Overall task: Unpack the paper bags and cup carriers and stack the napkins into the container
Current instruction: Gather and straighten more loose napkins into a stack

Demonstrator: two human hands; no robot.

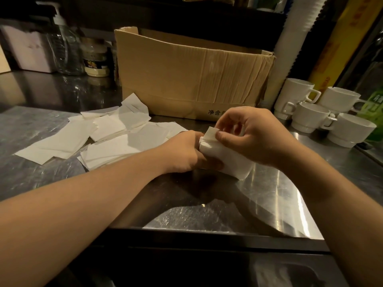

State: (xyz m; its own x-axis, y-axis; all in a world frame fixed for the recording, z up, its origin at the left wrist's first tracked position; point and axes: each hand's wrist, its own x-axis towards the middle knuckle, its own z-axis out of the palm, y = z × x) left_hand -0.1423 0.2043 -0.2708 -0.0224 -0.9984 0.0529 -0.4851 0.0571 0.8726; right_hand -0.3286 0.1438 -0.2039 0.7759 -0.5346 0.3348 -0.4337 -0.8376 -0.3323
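Note:
A thick stack of white napkins (232, 160) stands on edge on the steel counter (259, 195) in front of me. My left hand (184, 152) grips the stack from the left side. My right hand (248, 133) pinches its top corner between thumb and fingers. Several loose white napkins (107, 137) lie spread flat on the counter to the left. An open brown cardboard box (186, 77) stands just behind the hands; its inside is hidden from here.
Several white cups (323, 117) are stacked at the right. A tall sleeve of paper cups (290, 38) leans behind them. A clear pump bottle (62, 44) and a jar (95, 56) stand at the back left. The counter's front edge (207, 235) lies close below my forearms.

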